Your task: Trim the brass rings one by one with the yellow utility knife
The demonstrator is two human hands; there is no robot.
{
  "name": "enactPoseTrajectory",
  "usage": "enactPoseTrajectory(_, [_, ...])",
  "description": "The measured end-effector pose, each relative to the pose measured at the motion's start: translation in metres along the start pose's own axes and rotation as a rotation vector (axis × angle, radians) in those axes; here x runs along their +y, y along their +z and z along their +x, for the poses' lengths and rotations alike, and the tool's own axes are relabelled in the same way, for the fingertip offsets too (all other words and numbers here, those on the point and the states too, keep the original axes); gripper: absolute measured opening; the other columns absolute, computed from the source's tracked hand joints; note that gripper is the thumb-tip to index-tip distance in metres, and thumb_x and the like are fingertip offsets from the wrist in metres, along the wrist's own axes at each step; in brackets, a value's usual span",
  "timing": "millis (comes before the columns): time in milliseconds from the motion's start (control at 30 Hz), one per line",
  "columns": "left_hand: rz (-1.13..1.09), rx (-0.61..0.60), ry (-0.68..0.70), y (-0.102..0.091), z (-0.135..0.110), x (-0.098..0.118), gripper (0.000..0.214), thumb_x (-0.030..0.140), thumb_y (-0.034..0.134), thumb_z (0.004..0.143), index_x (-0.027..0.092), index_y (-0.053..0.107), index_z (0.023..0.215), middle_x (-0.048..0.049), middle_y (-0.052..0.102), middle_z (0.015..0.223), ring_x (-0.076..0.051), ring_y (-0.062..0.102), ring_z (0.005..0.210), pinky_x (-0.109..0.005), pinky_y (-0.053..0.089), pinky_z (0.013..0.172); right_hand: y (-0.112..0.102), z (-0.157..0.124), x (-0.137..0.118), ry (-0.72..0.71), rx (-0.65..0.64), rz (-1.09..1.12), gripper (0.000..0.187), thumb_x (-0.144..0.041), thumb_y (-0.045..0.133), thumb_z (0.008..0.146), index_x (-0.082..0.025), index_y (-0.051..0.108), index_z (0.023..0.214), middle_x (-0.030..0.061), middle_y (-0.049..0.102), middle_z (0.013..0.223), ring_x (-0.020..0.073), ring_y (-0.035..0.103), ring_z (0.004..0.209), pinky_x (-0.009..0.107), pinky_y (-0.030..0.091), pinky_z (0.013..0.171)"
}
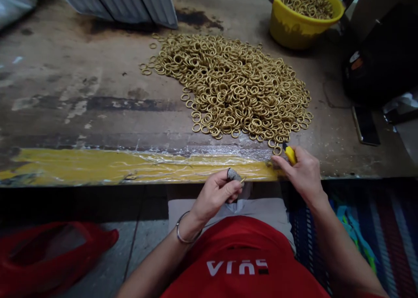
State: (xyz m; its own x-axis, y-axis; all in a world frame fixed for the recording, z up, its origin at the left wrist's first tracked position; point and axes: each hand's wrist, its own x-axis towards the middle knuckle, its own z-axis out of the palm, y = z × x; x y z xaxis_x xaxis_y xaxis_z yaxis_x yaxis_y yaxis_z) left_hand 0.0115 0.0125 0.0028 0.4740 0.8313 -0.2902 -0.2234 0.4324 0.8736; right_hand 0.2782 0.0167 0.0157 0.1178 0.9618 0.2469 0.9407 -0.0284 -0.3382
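My left hand (218,190) is closed at the table's front edge, thumb and index finger pinching a brass-coloured ring (242,180) seen nearly edge-on. A grey cover (233,174) wraps that index fingertip. My right hand (302,169) grips a small yellow tool with a black tip (290,153); most of it is hidden in the palm, so its exact kind cannot be made out. Just beyond the right thumb lies a loose ring (277,150). Past both hands, a broad heap of similar rings (235,87) spreads over the wooden table.
A yellow tub (290,32) of rings stands at the back right. A phone (365,125) lies beside a black object (382,58). Yellow plastic-covered strip (98,165) lines the table (58,89) edge. A grey rack (120,4) is behind; a red container (55,254) is below left.
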Motion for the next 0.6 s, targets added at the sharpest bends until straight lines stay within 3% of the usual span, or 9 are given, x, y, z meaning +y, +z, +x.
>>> enactPoseTrajectory(100, [-0.21, -0.029, -0.074, 0.003, 0.014, -0.001, 0.035, 0.044, 0.078, 0.078, 0.017, 0.056, 0.083, 0.0024, 0.056, 0.062, -0.006, 0.044, 0.047, -0.018, 0.032, 0.043, 0.009, 0.006, -0.001, 0.075, -0.023, -0.164, 0.043, -0.057, 0.055, 0.094, -0.018, 0.067, 0.081, 0.0097, 0.067, 0.072, 0.0211, 0.054, 0.06, 0.032, 0.031, 0.058])
enactPoseTrajectory(200, [-0.356, -0.128, -0.131, 0.006, 0.023, 0.004, 0.033, 0.041, 0.077, 0.076, 0.018, 0.057, 0.087, -0.0022, 0.063, 0.07, -0.01, 0.053, 0.053, -0.018, 0.037, 0.041, 0.015, 0.015, -0.002, 0.145, -0.102, -0.209, 0.029, -0.041, 0.055, 0.091, -0.02, 0.063, 0.073, 0.0086, 0.064, 0.068, 0.0189, 0.048, 0.057, 0.032, 0.024, 0.057])
enactPoseTrajectory(267, [-0.348, -0.159, -0.151, 0.01, 0.027, 0.006, 0.033, 0.044, 0.073, 0.077, 0.016, 0.06, 0.088, -0.0083, 0.068, 0.083, -0.016, 0.062, 0.062, -0.021, 0.042, 0.041, 0.015, 0.02, -0.004, 0.184, -0.148, -0.12, 0.023, -0.035, 0.056, 0.086, -0.021, 0.059, 0.068, 0.005, 0.059, 0.063, 0.0167, 0.044, 0.055, 0.031, 0.024, 0.057])
enactPoseTrajectory(333, [-0.177, -0.107, -0.114, 0.015, 0.029, 0.004, 0.033, 0.045, 0.071, 0.08, 0.015, 0.064, 0.093, -0.0091, 0.069, 0.084, -0.017, 0.063, 0.064, -0.022, 0.044, 0.041, 0.014, 0.024, -0.01, 0.21, -0.193, 0.051, 0.024, -0.037, 0.056, 0.08, -0.021, 0.053, 0.062, 0.0005, 0.05, 0.058, 0.0142, 0.041, 0.054, 0.03, 0.025, 0.057])
enactPoseTrajectory(400, [0.126, 0.022, 0.039, 0.02, 0.031, -0.002, 0.026, 0.038, 0.071, 0.084, 0.015, 0.066, 0.092, -0.0055, 0.068, 0.077, -0.014, 0.061, 0.06, -0.022, 0.046, 0.047, 0.012, 0.024, -0.023, 0.214, -0.253, 0.263, 0.027, -0.041, 0.055, 0.076, -0.021, 0.049, 0.059, -0.0024, 0.044, 0.055, 0.0123, 0.039, 0.053, 0.028, 0.027, 0.055])
enactPoseTrajectory(500, [0.6, 0.216, 0.443, 0.023, 0.03, -0.011, 0.014, 0.028, 0.073, 0.086, 0.016, 0.066, 0.087, -0.0021, 0.068, 0.075, -0.012, 0.06, 0.063, -0.023, 0.049, 0.061, 0.012, 0.022, -0.048, 0.237, -0.38, 0.557, 0.026, -0.043, 0.054, 0.072, -0.021, 0.05, 0.06, -0.0033, 0.045, 0.056, 0.011, 0.04, 0.054, 0.026, 0.029, 0.053])
enactPoseTrajectory(600, [0.894, 0.32, 0.795, 0.018, 0.026, -0.015, 0.008, 0.025, 0.067, 0.093, 0.017, 0.066, 0.091, -0.0024, 0.068, 0.076, -0.013, 0.061, 0.067, -0.024, 0.049, 0.066, 0.012, 0.019, -0.069, 0.3, -0.495, 0.759, 0.026, -0.045, 0.057, 0.068, -0.02, 0.052, 0.06, -0.0038, 0.046, 0.057, 0.0099, 0.039, 0.054, 0.024, 0.03, 0.051])
